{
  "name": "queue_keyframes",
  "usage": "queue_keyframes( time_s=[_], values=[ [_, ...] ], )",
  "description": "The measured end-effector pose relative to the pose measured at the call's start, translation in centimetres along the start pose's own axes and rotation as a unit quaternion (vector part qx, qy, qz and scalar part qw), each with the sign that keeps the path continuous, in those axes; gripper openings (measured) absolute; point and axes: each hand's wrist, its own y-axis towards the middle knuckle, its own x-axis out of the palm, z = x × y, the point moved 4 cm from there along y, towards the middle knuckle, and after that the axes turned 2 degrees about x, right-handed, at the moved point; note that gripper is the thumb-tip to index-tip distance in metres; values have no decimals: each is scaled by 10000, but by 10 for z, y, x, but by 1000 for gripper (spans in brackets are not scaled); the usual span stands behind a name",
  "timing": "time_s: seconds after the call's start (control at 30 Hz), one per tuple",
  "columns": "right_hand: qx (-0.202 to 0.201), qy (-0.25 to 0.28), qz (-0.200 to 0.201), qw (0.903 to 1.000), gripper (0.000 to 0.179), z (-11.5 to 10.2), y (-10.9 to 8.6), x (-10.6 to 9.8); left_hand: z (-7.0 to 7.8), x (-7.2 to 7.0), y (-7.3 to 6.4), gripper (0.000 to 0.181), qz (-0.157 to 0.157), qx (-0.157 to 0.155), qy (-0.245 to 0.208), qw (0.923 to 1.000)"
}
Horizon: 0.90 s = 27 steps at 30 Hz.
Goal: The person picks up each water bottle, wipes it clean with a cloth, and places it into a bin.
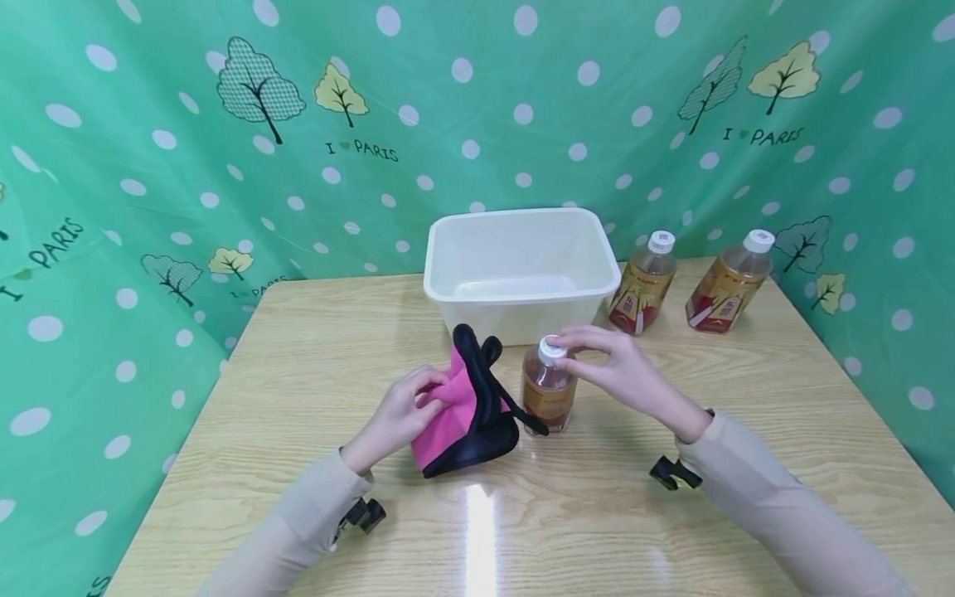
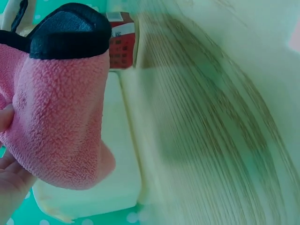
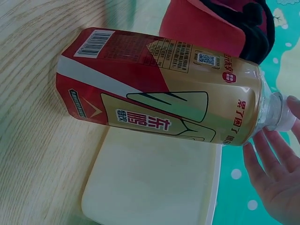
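Note:
In the head view my left hand [image 1: 395, 414] grips a pink fleece pouch [image 1: 451, 410] with black trim and a black cord. The left wrist view shows the pouch [image 2: 65, 117] close up, its black-edged opening at the top and my thumb and fingers pinching its side. My right hand [image 1: 622, 373] holds a bottle [image 1: 548, 400] of amber drink by its white cap, thumb and fingers around the cap. Seen by the right wrist, that bottle [image 3: 154, 93] has a gold and red label. The pouch's cord overlaps the lower part of the bottle in the head view.
A white plastic bin [image 1: 515, 311] stands behind the pouch and bottle. To its right are two similar bottles, one beside the bin [image 1: 643, 286] and another farther right [image 1: 727, 290]. A green dotted curtain [image 1: 477, 108] hangs behind the wooden table [image 1: 298, 356].

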Motion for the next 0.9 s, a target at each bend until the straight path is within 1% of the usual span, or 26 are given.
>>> queue_keyframes(
  time_s=[0.07, 0.2, 0.3, 0.37, 0.4, 0.47, 0.57, 0.63, 0.8, 0.9],
  values=[
    [-50, 25, 16, 10000, 28, 0, 0, 0, 3, 1, 1, 21, 46, -32, -102, 9999],
    [-103, 103, 14, 9999, 28, 0, -1, 1, 24, -1, 5, 20, 163, 32, -186, 9997],
    [-91, 131, 7, 9999, 28, 0, -1, 1, 37, -2, 8, 19, 286, 184, -173, 9993],
    [-88, 141, 6, 9999, 28, 0, -1, 1, 39, -1, 8, 19, 381, 292, -178, 9987],
    [-91, 143, 4, 9999, 28, 0, 0, 1, 39, -1, 8, 20, 422, 353, -187, 9983],
    [-98, 158, 2, 9998, 28, 0, 0, 1, 34, 2, 7, 22, 485, 371, -249, 9978],
    [-100, 179, -5, 9998, 29, 1, 0, 1, 22, 6, 6, 23, 513, 256, -329, 9978],
    [-89, 187, -10, 9998, 29, 1, 0, 1, 15, 9, 5, 22, 471, 140, -388, 9980],
    [-57, 166, 2, 9998, 29, 2, 0, 1, 13, 15, 6, 21, 363, 66, -554, 9978],
    [-27, 156, 13, 9999, 29, 2, 0, 1, 12, 18, 8, 20, 351, -72, -664, 9971]
  ],
)
